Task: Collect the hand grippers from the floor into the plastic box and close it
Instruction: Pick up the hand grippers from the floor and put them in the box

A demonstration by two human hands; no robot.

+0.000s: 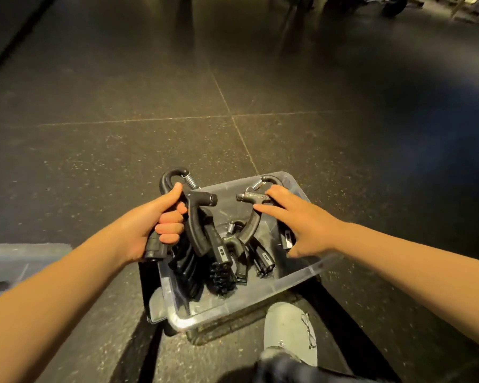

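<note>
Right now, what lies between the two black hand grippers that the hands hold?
The head view shows a bare gap there; below it, more black hand grippers lie in the clear plastic box.

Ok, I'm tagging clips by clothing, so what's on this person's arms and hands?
The left forearm and right forearm are bare to the frame edge, no sleeves. The left hand and right hand wear no gloves; no watch, rings or bracelets visible.
</note>
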